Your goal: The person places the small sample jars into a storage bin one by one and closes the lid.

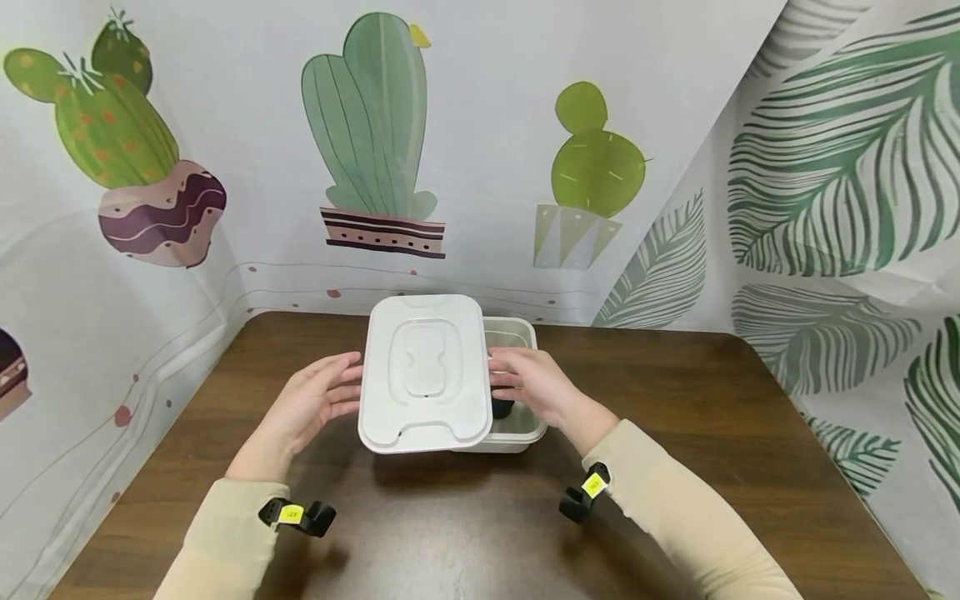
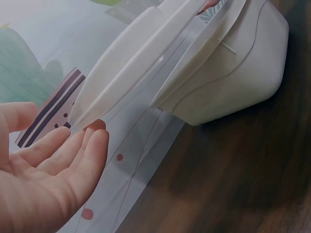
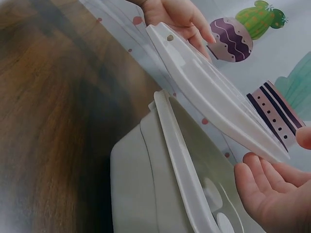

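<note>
While both hands [image 1: 311, 404] [image 1: 528, 383] lift it, the smooth rounded lid [image 1: 423, 372] clears the tub [image 1: 517, 333].

Both arms wear long beige sleeves [image 1: 678, 492]; at each wrist sits a black clip-like mount [image 1: 300, 517] — each bearing a small yellow label [image 1: 594, 484].

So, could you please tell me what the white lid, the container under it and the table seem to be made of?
Lid: looks like white plastic, smooth and matte, with a thin moulded edge and raised centre panel.
Container: probably plastic too, off-white and faintly translucent, with rounded moulded walls.
Table: dark wood or wood-look laminate, with visible grain and a slight sheen.
</note>
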Tool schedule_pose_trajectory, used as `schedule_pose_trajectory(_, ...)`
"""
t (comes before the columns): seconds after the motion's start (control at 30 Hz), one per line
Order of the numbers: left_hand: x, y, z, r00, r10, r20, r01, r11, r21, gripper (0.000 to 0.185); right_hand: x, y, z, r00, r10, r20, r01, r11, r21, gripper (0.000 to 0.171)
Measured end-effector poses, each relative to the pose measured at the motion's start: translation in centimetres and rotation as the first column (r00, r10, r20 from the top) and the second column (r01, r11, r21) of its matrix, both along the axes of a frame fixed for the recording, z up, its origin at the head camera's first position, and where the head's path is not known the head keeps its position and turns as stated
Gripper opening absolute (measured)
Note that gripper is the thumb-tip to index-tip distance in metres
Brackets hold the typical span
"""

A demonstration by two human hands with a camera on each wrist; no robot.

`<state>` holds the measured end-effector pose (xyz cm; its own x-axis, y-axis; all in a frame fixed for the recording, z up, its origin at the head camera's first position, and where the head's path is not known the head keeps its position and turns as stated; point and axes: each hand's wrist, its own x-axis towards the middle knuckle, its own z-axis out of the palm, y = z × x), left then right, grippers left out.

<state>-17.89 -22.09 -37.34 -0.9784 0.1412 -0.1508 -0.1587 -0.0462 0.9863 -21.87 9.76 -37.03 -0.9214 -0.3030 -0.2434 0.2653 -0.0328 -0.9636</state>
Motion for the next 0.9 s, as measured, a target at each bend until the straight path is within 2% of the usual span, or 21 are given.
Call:
schedule_pose_trajectory(0.27, -0.1, 0.9, 0.1, 1.0, -0.012, -0.008, 0.011, 0.999, -0.04, 0.061, 0.2, 1.0, 0.2, 1.0, 0.015, -0.008, -0.015, 1.0, -0.005, 0.048)
schedule_pose_trajectory(0.67, -0.4, 2.4, 0.2, 0.999, -0.035, 0.02, 0.035, 0.999, -0.006, 0.06, 0.4, 2.7, 0.0, 1.0, -0.002, 0.005, 0.002, 1.0, -0.021, 0.048)
schedule_pose_trajectory(0.9, -0.6, 3.2, 0.2, 0.997, -0.068, 0.027, 0.068, 0.998, -0.003, 0.072, 0.4, 3.6, -0.2, 1.0, -0.018, 0.018, 0.018, 0.999, -0.05, 0.047)
